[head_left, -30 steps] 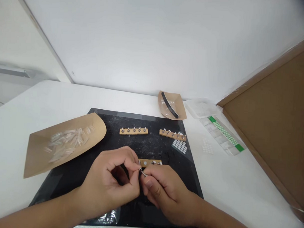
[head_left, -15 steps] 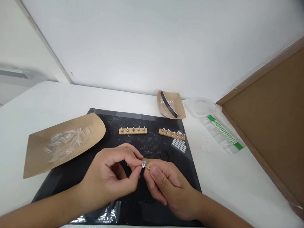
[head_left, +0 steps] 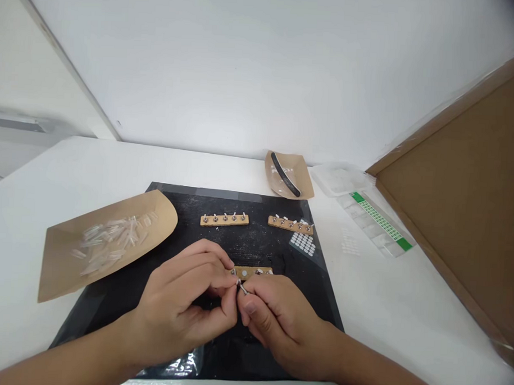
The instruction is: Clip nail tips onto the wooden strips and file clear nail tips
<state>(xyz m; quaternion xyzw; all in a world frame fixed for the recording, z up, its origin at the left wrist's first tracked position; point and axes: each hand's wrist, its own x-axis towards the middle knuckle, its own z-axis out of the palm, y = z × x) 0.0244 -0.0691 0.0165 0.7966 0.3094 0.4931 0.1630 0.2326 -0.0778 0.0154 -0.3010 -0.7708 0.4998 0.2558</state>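
My left hand (head_left: 189,302) is closed in a pinch near the middle of the black mat, at the upper end of a small metal nail-tip holder (head_left: 243,288). What lies between its fingertips is mostly hidden. My right hand (head_left: 286,320) grips the lower end of that holder between thumb and fingers. Just behind both hands is a cork-coloured strip (head_left: 251,270) with a bare round spot in its middle and small metal holders on both sides. Fingers cover part of this strip.
Two more strips with metal holders, one left (head_left: 224,220) and one right (head_left: 290,225), lie on the black mat (head_left: 180,206). A sheet of white adhesive dots (head_left: 303,244), a tray of clear nail tips (head_left: 64,259), a black nail file (head_left: 285,175) and a green-labelled plastic box (head_left: 380,222) surround them.
Both hands have shifted slightly down and toward me, uncovering more of the near strip. The metal holder between them has tilted more steeply.
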